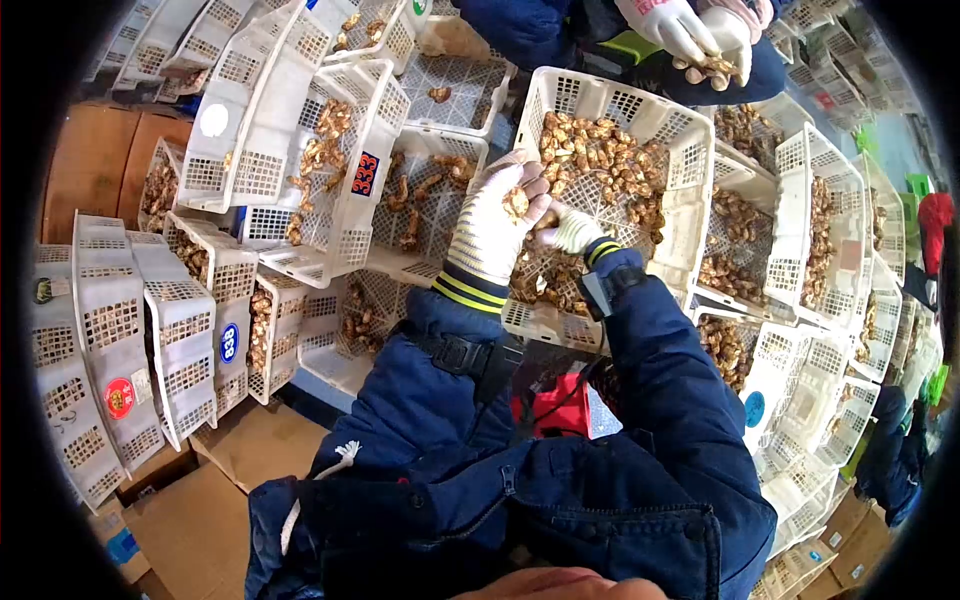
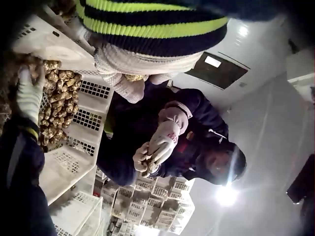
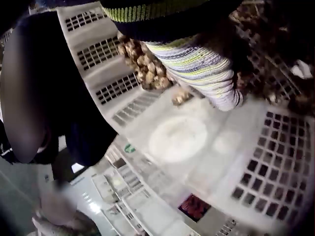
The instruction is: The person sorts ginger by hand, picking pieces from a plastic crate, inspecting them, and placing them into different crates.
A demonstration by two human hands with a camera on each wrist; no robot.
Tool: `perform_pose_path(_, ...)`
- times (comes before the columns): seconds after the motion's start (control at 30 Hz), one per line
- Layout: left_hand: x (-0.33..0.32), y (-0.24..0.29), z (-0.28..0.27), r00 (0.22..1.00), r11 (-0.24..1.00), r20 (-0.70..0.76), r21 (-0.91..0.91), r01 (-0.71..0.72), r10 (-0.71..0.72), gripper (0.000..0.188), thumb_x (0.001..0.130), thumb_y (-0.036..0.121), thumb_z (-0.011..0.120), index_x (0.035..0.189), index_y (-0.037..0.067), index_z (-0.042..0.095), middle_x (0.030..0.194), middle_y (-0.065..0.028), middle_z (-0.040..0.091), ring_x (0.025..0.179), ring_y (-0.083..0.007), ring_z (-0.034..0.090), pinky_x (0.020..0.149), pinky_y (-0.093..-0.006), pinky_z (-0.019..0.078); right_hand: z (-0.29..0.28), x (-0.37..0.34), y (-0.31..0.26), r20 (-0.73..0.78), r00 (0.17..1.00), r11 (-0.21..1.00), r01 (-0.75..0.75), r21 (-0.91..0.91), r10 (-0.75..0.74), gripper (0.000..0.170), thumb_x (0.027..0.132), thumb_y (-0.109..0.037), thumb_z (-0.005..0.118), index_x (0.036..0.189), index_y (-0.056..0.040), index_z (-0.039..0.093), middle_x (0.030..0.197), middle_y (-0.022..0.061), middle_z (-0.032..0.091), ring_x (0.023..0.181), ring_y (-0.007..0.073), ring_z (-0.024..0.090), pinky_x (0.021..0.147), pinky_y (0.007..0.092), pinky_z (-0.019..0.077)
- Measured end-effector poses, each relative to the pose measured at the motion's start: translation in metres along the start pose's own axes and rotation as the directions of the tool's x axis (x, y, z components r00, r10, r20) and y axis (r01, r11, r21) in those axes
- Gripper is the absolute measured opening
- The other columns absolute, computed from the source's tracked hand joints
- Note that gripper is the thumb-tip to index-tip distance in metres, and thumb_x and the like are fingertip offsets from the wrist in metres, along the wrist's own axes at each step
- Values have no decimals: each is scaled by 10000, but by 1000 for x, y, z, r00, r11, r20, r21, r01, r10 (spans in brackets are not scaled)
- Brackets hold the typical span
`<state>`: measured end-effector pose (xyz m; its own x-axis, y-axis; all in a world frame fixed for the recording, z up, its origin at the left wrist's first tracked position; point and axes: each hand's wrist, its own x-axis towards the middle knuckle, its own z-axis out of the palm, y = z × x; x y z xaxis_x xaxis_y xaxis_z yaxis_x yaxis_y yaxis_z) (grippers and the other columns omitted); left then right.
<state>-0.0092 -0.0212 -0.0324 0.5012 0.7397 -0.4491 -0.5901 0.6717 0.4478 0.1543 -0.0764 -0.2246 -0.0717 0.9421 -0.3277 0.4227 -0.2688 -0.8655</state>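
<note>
Left hand (image 1: 500, 207) grips lump (image 1: 516, 204), right hand (image 1: 574, 232) close by at crate (image 1: 692, 200)

Left: over crate's left wall, fingers half curled round the lump, palm facing up. Right: inside crate's left side, back of hand up; fingertips partly hidden, can't tell what they hold. Both arms reach forward.

Head view bright, edges warped; left wrist view dim, lamp (image 2: 227, 195) glaring.
</note>
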Motion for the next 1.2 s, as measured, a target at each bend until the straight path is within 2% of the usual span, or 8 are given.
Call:
perform_pose_path(0.23,-6,2,7,999,1000,-33,15,-6,7,223,943,68,535,1145,-19,573,988,-129,624,909,-220,597,861,-338,537,52,24,-17,17,914,863,-376,-338,405,850,678,-391,779,1387,-78,429,1220,222,610,1134,355,587,955,391,469)
perform_pose_path(0.5,-2,3,0,1000,1000,10,10,-8,8,218,950,93,536,1145,7,583,997,-116,636,916,-204,604,857,-334,538,60,0,-3,-138,951,940,-237,247,276,506,714,-243,751,1122,-28,542,906,105,633,856,214,615,775,312,496)
perform_pose_path(0.6,-1,5,-3,1000,997,26,70,-15,13,211,950,122,549,1136,38,603,993,-94,645,913,-192,609,846,-326,533,26,-26,-30,-95,943,633,-137,762,320,454,759,-184,718,1139,-29,523,830,59,594,682,131,536,628,281,471)
perform_pose_path(0.73,-2,6,0,1000,994,5,106,-6,6,200,945,143,564,1120,72,626,986,-74,653,910,-181,612,832,-322,526,-25,-36,-20,-243,960,938,-47,343,136,454,806,-124,676,1215,-42,497,804,31,619,678,103,569,620,247,463)
perform_pose_path(0.83,-2,5,0,1000,992,-4,126,-10,10,201,946,152,562,1125,86,626,992,-65,652,911,-173,612,821,-326,525,-22,-40,-13,-160,979,917,-53,395,125,530,776,-166,706,1249,-34,506,817,68,608,713,125,568,632,269,493)
perform_pose_path(0.87,-3,5,2,1000,991,-6,131,-9,10,204,948,158,560,1128,88,624,994,-64,652,913,-173,613,822,-327,524,-27,-48,-40,-34,930,906,-348,240,366,570,750,-195,735,1255,-38,522,941,130,654,853,200,634,733,306,524)
perform_pose_path(0.97,-2,6,1,1000,990,-18,139,2,1,222,961,170,539,1158,93,607,1012,-62,649,929,-171,614,833,-332,517,6,-30,-30,-169,964,931,-245,-270,204,701,701,-303,784,1306,-75,514,1159,202,638,1092,354,604,943,396,473)
perform_pose_path(1.2,-5,7,2,1000,991,-7,132,-3,4,244,971,143,516,1198,82,582,1051,-79,634,957,-179,610,855,-325,507,70,56,34,-126,955,885,-296,-361,268,875,660,-352,826,1398,-124,415,1210,201,615,1089,345,607,910,403,495)
